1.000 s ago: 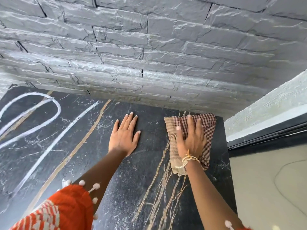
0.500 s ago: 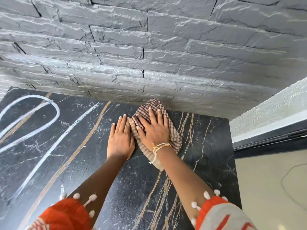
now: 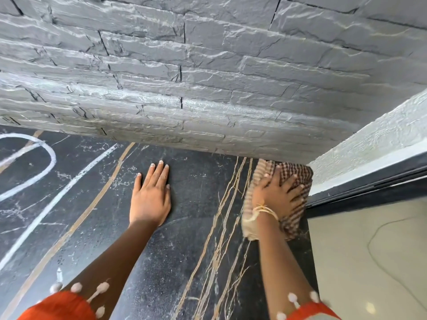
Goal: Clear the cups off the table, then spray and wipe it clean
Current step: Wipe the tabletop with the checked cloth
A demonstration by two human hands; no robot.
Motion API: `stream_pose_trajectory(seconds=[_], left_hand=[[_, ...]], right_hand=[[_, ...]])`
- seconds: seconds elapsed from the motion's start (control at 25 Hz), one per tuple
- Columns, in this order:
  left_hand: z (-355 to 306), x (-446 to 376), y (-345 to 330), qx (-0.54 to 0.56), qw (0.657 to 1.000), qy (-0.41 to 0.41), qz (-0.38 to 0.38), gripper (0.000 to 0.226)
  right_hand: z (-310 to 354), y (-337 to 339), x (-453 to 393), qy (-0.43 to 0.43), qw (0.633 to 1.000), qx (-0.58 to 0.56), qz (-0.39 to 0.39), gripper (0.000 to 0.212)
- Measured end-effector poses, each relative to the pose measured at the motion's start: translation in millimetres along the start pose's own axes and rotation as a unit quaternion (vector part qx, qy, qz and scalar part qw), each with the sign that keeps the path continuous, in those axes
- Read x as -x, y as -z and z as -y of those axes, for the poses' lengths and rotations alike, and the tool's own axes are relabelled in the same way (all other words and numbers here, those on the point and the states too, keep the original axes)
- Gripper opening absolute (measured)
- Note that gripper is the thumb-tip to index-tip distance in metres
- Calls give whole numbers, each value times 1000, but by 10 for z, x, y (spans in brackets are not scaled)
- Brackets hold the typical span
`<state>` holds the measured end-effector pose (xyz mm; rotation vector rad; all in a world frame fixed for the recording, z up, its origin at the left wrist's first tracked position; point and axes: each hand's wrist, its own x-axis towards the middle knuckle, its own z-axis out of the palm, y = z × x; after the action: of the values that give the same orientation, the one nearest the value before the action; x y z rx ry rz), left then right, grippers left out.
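Note:
The table (image 3: pixel 189 250) is black marble with white and gold veins and fills the lower left of the view. My left hand (image 3: pixel 150 195) lies flat on it, fingers straight and together, near the back edge. My right hand (image 3: pixel 277 195) presses a brown-and-cream checked cloth (image 3: pixel 298 213) onto the table's far right corner, fingers spread over the fabric. The cloth reaches the right edge and touches the wall at the back. No cups or spray bottle are in view.
A grey stone-brick wall (image 3: pixel 208 77) rises directly behind the table. To the right stands a white textured wall (image 3: pixel 369 153) with a dark base strip. Pale glossy floor (image 3: pixel 369 262) lies past the table's right edge.
My right hand has swept the cloth from beside my left hand back out to the far right corner. My left hand has stayed flat in about the same place.

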<state>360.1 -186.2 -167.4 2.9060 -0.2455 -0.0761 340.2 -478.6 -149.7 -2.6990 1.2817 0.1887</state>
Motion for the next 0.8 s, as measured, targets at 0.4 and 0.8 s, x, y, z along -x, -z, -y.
stream_pose_trajectory(seconds=[0.4, 0.8], left_hand=[[53, 169, 54, 157, 984, 29, -75, 56], [208, 1077, 36, 42, 999, 24, -8, 63]], right_hand=[[1051, -207, 640, 435, 897, 48, 59, 58], [-433, -48, 447, 60, 997, 37, 15, 61]])
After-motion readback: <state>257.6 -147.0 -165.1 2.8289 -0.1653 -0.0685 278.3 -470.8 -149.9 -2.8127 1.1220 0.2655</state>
